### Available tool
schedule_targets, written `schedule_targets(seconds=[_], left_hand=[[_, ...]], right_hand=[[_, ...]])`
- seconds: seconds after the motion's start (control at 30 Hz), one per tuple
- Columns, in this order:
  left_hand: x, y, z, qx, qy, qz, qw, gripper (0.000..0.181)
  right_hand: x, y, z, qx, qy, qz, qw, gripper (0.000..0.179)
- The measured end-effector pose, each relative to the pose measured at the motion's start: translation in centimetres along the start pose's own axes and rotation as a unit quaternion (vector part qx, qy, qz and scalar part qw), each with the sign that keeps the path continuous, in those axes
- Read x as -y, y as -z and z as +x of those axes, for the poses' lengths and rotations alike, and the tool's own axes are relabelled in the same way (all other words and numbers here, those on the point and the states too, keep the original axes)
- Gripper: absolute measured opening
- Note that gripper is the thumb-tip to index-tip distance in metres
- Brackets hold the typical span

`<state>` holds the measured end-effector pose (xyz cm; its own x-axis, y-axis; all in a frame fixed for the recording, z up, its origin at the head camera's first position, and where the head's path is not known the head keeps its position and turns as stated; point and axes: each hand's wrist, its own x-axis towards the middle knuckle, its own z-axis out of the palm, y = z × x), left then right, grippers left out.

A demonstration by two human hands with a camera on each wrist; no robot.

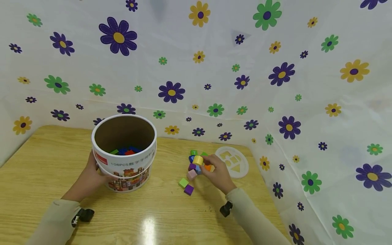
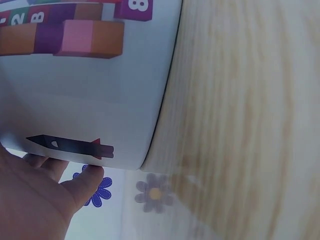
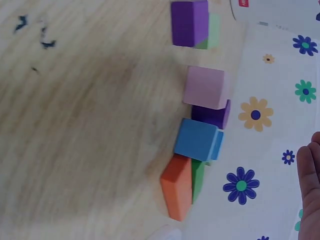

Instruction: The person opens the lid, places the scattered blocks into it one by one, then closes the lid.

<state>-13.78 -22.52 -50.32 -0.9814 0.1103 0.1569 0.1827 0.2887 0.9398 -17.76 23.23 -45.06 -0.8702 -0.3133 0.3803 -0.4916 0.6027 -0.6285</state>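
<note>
A white bucket (image 1: pixel 128 190) stands on the table, with several coloured blocks (image 1: pixel 130 152) inside. My left hand (image 1: pixel 93 178) rests spread against its left side, thumb on the printed front; in the left wrist view the hand (image 2: pixel 42 197) touches the bucket wall (image 2: pixel 85 100). My right hand (image 1: pixel 218 172) pinches a yellow cylinder block (image 1: pixel 198 160) above a loose group of blocks. A pink cube (image 3: pixel 205 87), a blue block (image 3: pixel 196 139) and an orange block (image 3: pixel 177 187) belong to this group. The right wrist view shows part of the right hand (image 3: pixel 311 185), but not the cylinder.
A white plate with cut-out shapes (image 1: pixel 243 166) lies to the right of the blocks. A light green cube (image 1: pixel 183 183) and a purple cube (image 1: pixel 189 190) sit nearer the front. A flower-printed sheet (image 1: pixel 214 85) stands behind and right of the wooden table (image 1: pixel 171 217).
</note>
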Motion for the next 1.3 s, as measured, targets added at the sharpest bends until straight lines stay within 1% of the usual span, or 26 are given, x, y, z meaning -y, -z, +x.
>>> schedule_targets(seconds=[0.17, 0.3, 0.43, 0.67, 0.87, 0.97, 1.03, 1.17, 1.3], left_hand=[[0.1, 0.1, 0.0, 0.001, 0.008, 0.002, 1.0, 0.131], [0.3, 0.1, 0.0, 0.0, 0.007, 0.001, 1.0, 0.13], [0.1, 0.0, 0.0, -0.003, 0.008, 0.012, 0.9999, 0.132], [-0.2, 0.0, -0.2, -0.003, 0.015, 0.016, 0.9998, 0.133], [-0.1, 0.0, -0.2, -0.003, 0.004, 0.002, 1.0, 0.13], [-0.1, -0.1, -0.1, -0.002, -0.001, -0.008, 1.0, 0.127], [-0.1, -0.1, -0.1, -0.002, -0.001, -0.005, 1.0, 0.127], [-0.1, 0.0, -0.3, -0.003, 0.009, 0.007, 0.9999, 0.131], [-0.1, 0.1, -0.3, -0.005, 0.012, 0.012, 0.9998, 0.132]], right_hand=[[0.7, 0.3, 1.2, -0.001, 0.008, -0.005, 1.0, 0.034], [1.1, 0.3, 2.3, -0.009, 0.026, -0.004, 0.9996, 0.035], [1.7, 0.2, 3.5, -0.018, 0.043, -0.001, 0.9989, 0.035], [4.2, -0.5, 6.4, -0.02, 0.064, 0.014, 0.9977, 0.036], [6.8, -1.6, 9.2, -0.01, 0.122, 0.036, 0.9918, 0.033], [8.0, -2.2, 10.2, 0.002, 0.138, 0.049, 0.9892, 0.033], [8.7, -2.6, 10.7, 0.007, 0.141, 0.057, 0.9884, 0.034], [9.7, -3.4, 11.3, 0.013, 0.142, 0.062, 0.9878, 0.035], [10.6, -3.8, 11.9, 0.017, 0.154, 0.064, 0.9859, 0.037]])
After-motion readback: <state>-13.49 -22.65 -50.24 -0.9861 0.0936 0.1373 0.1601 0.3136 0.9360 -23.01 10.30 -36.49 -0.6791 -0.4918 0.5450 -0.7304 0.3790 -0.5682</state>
